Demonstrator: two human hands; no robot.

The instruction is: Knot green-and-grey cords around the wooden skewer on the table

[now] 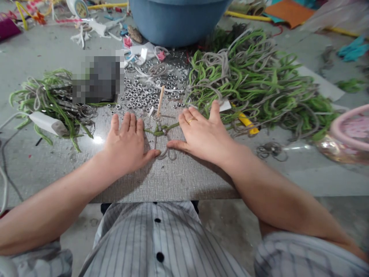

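Observation:
My left hand (127,144) lies flat on the grey board (161,181), fingers stretched out together, thumb pointing right. My right hand (203,132) lies flat too, a ring on one finger, thumb pointing left. Between the two hands sits a small knotted piece of green and grey cord (162,132), its green strand running under the fingertips of both hands and a grey loop near the thumbs. A thin wooden stick (160,100) stands just beyond the knot. Neither hand grips anything.
Several metal nuts (144,92) are scattered behind the hands. A big tangle of green and grey cords (253,80) lies at right, a smaller one (49,96) at left. A blue basin (175,19) stands at the back. A pink basket (351,130) is at far right.

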